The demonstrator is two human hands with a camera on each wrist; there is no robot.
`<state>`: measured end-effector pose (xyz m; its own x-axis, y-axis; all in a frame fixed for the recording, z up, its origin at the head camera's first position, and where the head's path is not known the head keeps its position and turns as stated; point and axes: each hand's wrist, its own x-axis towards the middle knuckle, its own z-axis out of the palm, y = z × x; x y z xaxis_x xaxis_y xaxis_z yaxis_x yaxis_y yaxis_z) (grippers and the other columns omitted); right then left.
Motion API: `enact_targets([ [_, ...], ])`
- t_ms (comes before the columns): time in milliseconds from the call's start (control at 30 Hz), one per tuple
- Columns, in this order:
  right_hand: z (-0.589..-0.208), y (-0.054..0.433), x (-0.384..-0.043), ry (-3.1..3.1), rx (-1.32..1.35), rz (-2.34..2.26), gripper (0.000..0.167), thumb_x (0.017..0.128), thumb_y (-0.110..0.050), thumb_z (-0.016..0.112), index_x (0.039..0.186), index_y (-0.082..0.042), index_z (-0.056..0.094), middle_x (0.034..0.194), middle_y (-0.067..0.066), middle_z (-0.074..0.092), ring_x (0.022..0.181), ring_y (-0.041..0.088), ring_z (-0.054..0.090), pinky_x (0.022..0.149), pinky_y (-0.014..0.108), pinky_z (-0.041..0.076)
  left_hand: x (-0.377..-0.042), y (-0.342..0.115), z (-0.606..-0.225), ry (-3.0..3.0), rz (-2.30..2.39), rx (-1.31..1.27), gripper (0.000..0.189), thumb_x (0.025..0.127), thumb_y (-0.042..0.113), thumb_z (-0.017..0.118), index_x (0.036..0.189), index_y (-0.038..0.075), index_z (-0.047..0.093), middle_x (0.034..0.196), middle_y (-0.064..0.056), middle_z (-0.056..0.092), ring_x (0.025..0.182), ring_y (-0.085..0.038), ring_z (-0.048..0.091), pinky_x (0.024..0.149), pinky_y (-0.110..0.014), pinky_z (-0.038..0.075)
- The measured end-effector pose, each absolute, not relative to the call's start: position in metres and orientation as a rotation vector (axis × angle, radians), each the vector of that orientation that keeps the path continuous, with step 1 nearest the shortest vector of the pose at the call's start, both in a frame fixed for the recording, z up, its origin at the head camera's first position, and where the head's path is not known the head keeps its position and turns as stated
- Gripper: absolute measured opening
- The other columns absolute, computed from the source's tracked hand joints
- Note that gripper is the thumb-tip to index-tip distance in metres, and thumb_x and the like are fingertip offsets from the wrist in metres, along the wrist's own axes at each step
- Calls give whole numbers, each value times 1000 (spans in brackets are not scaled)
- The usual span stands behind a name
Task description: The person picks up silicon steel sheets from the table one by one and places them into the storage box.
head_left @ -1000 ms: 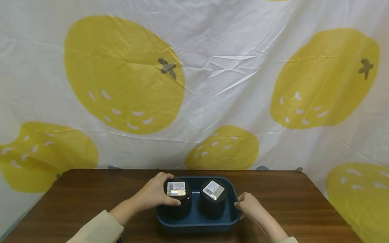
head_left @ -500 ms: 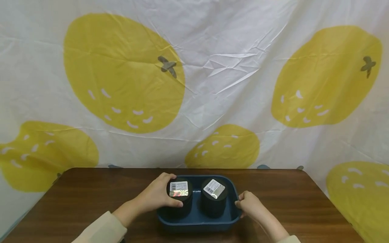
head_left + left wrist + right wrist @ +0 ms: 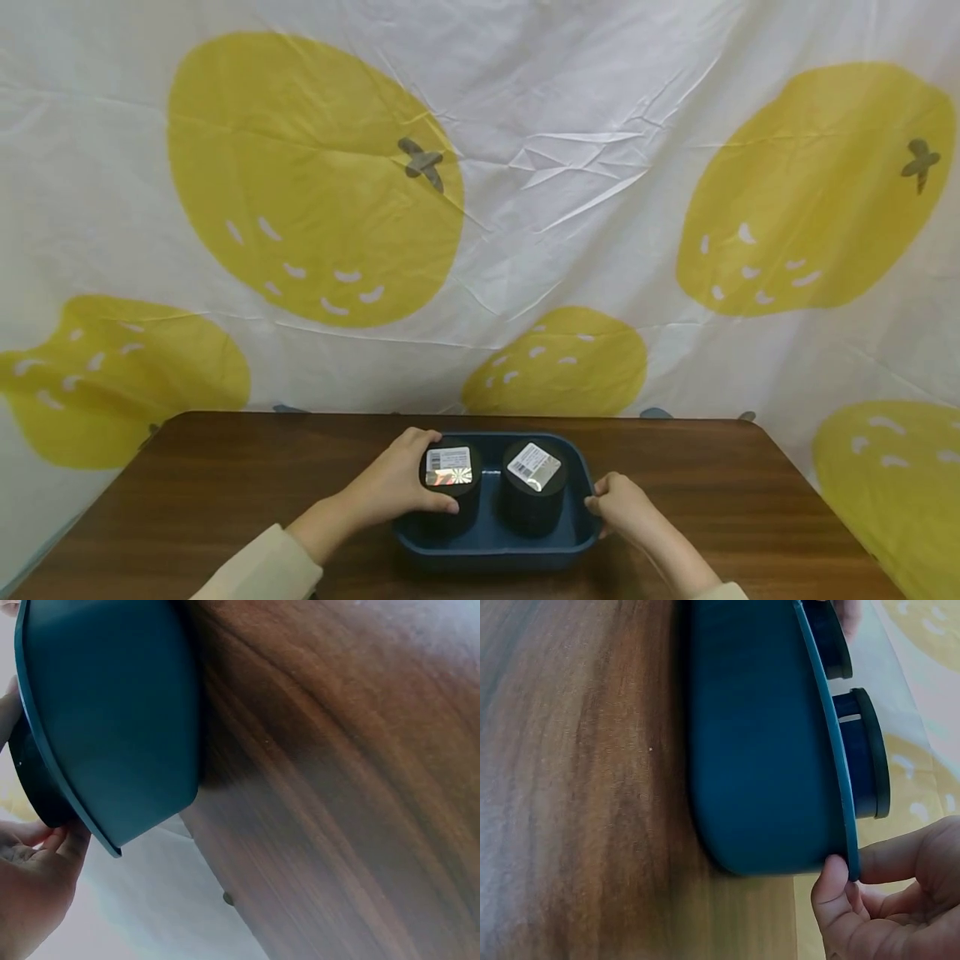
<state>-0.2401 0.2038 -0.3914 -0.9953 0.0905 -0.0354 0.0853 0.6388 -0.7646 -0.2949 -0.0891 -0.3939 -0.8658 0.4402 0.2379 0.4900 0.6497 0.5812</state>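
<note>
Two round black containers stand side by side in a dark blue plastic bin in the head view. My left hand grips the left black container, thumb on the near side and fingers on the far side. The right black container is untouched; both tops bear a white barcode label with a shiny patch. My right hand pinches the right rim of the blue bin. In the right wrist view, the right hand's thumb presses the outer wall at the rim, and the black containers rise above it.
The bin rests on a dark brown wooden table near its front. Behind the table hangs a white cloth printed with large yellow fruit. Light sleeves cover the forearms.
The left hand has shifted the left black container slightly right within the bin, closer to the other one, and its top looks lower. The right hand keeps its pinch on the rim.
</note>
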Motion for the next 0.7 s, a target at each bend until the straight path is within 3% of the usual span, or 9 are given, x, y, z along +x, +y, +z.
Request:
enact_targets([
  [300,-393,205,-241,-2841,-53,1140,17,83,-3,63,89,9,53,70,6,56,47,21,58,52,30,48,-294,-88,-396,-2762,-1020,-752,92,59,43,85,128,-5,48,124,-17,49,113,-31,48,94,-48,41],
  [600,-399,211,-244,-2867,40,1033,21,81,-2,67,92,12,57,71,8,61,47,18,59,45,27,50,-293,-87,-400,-2769,-974,-781,95,61,44,84,130,-9,45,129,-20,46,119,-36,43,96,-51,39],
  [700,-401,215,-245,-2880,77,968,23,81,-5,69,94,11,58,76,9,60,56,18,60,50,28,51,-293,-86,-401,-2771,-956,-796,95,62,45,83,131,-8,44,130,-21,46,120,-37,43,97,-51,38],
])
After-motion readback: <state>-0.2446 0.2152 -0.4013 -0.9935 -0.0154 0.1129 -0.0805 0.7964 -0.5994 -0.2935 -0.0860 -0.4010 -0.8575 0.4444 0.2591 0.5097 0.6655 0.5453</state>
